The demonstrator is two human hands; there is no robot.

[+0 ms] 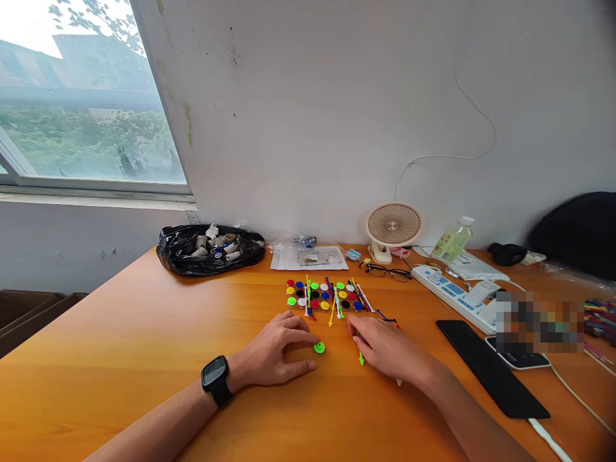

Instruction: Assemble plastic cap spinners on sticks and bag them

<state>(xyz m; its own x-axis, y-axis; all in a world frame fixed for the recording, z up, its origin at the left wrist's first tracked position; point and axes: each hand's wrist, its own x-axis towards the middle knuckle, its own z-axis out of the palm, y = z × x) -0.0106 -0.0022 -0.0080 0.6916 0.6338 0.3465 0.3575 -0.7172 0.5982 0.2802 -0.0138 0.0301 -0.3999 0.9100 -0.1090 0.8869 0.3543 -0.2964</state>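
Closest in, a black smartwatch [215,381] on the left wrist, then the left hand [283,350] itself, open and low over the wooden tabletop [144,359], thumb and index finger spread in a C shape. At the mouth of that C, a bright green disc [319,348] with a raised centre, flat on the wood, just beside the index fingertip, with the thumb apart from it on the near side; touching at the index finger or not, cannot tell. Right of the disc, the right hand [380,346], palm down, fingers curled, a green plastic arrow [362,359] poking out from beneath with its head toward the near side; pinched or merely covered, cannot tell. Well to the right, a long black pad [491,366]. Beyond both hands, three rows of small coloured discs [325,306], with mixed plastic arrows [332,314] in bundles among them. Farther back, dark-framed eyeglasses [399,275], a white-and-blue power strip [436,282], a beige clip fan [393,226] and, to the left, a black plastic bag [176,250] with tube-like pieces inside. Farthest, a marked white wall [312,128] and a window [86,122] onto greenery.
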